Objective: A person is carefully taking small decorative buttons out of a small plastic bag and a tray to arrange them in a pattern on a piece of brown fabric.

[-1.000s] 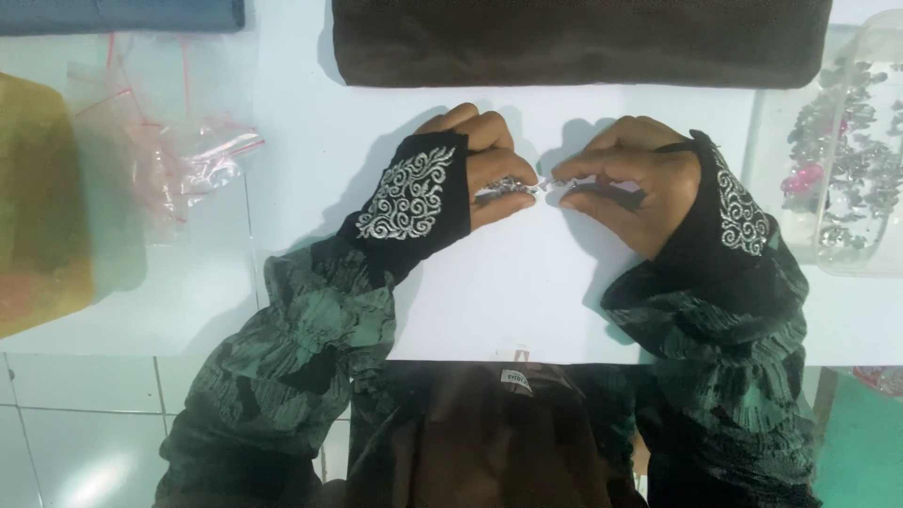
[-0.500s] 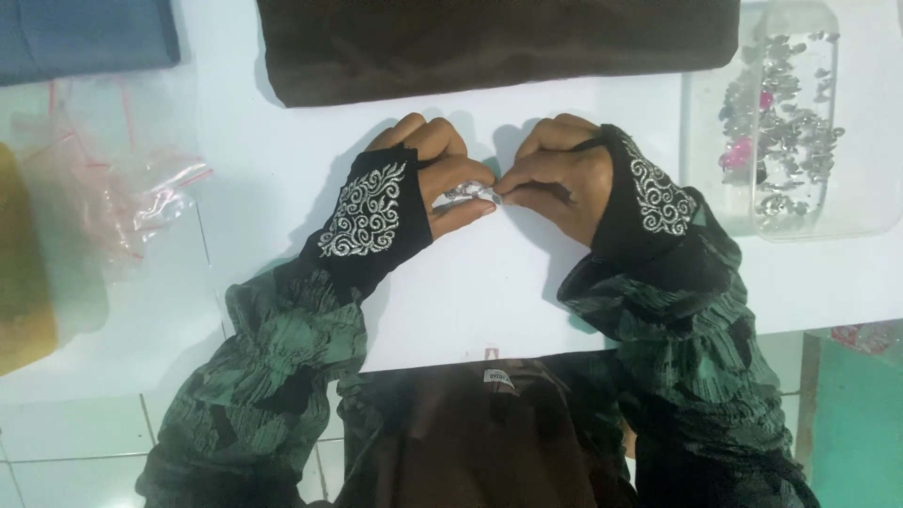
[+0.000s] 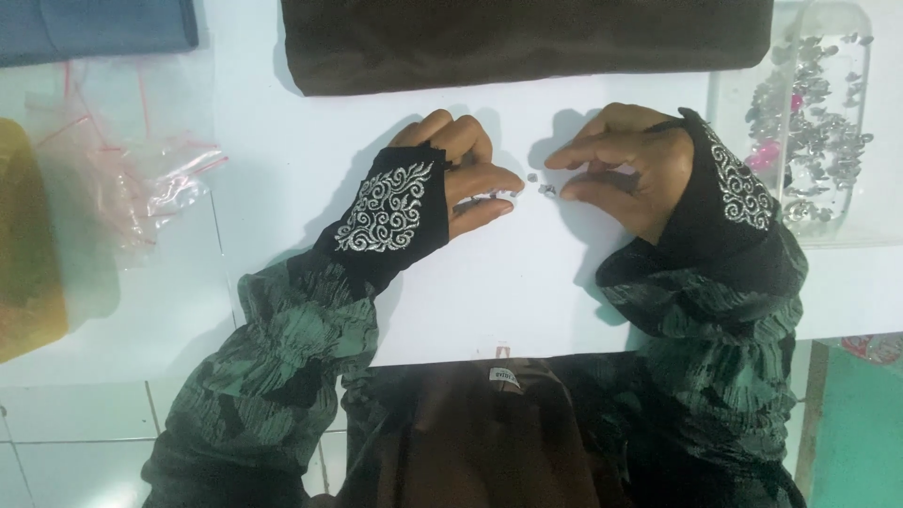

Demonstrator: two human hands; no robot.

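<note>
1. Pinching a small silvery piece (image 3: 496, 196) between thumb and fingers, my left hand (image 3: 451, 183) rests on the white sheet (image 3: 489, 292) with the rest of its fingers curled in.
2. My right hand (image 3: 625, 169) lies just across from it, forefinger and thumb drawn narrow toward each other; I cannot tell whether they hold anything.
3. Two tiny silver beads (image 3: 541, 184) sit on the sheet between my hands, just beside my right fingertips and clear of the left ones.
4. Both wrists wear black cuffs (image 3: 390, 212) with silver scrollwork over green patterned sleeves.
5. A dark brown cloth (image 3: 527, 42) lies along the far edge of the sheet, well apart from my hands.
6. To my right stands a clear plastic container (image 3: 814, 122) of silvery bits with some pink among them.
7. To my left lie clear little bags (image 3: 132, 179) with red strips, near a blue cloth (image 3: 94, 28) at the far corner.
</note>
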